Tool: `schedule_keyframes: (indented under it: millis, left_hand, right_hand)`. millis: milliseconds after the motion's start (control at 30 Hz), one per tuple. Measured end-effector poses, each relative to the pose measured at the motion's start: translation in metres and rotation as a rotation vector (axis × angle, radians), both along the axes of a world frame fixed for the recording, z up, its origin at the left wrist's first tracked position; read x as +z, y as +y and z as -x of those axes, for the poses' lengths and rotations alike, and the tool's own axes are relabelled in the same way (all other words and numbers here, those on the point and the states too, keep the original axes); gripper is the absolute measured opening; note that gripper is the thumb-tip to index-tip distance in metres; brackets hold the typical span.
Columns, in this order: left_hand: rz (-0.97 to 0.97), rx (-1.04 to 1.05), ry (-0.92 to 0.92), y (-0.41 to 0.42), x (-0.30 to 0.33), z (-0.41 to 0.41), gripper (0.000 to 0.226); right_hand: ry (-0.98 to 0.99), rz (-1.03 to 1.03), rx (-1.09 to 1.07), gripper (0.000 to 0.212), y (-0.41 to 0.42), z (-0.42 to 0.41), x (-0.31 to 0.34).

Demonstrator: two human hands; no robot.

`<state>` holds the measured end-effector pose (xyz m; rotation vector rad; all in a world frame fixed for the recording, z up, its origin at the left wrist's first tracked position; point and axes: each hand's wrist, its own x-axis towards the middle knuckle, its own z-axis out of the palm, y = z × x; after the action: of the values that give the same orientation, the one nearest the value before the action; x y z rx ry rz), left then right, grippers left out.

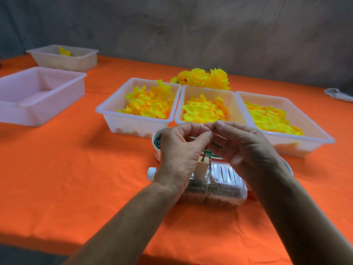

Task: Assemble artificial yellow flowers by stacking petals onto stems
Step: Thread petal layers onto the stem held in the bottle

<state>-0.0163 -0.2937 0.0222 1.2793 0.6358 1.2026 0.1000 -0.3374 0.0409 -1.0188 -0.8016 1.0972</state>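
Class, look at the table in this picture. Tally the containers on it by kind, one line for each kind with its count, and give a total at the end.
White plastic trays: 5
Bowl of green pieces: 1
Clear plastic bottle lying on its side: 1
Total: 7

We see two bare forearms, no sleeves on them, the left hand [177, 153] and the right hand [244, 148] without gloves, creased knuckles, short nails
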Motion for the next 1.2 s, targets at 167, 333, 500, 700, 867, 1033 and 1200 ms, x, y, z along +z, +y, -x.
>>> schedule_keyframes:
  millis: [167,333,500,700,867,1033,1200]
  left_hand:
    - [0.002,-0.002,0.004,-0.001,0.0,0.001,0.007]
    - [0.008,-0.003,0.02,-0.001,0.001,0.001,0.008]
    - [0.019,0.01,0.033,-0.001,0.0,0.001,0.011]
    - [-0.067,0.092,-0.021,-0.001,0.007,0.006,0.007]
    - [-0.235,0.04,0.099,0.009,0.025,0.014,0.009]
    - [-0.36,0.015,0.273,0.017,0.034,0.017,0.008]
    - [-0.453,-0.028,0.379,0.025,0.043,0.016,0.011]
  right_hand:
    - [-0.041,-0.006,-0.006,0.009,0.0,0.0,0.001]
    - [-0.214,-0.08,-0.111,0.02,-0.002,0.002,0.004]
    - [-0.434,-0.161,-0.198,0.012,-0.004,0.005,0.006]
    - [-0.659,-0.217,-0.297,0.004,-0.005,0.009,0.007]
    - [-0.742,-0.233,-0.326,0.007,-0.008,0.011,0.01]
    - [-0.745,-0.24,-0.323,0.01,-0.008,0.011,0.011]
    - [-0.64,-0.251,-0.271,0.004,-0.006,0.009,0.008]
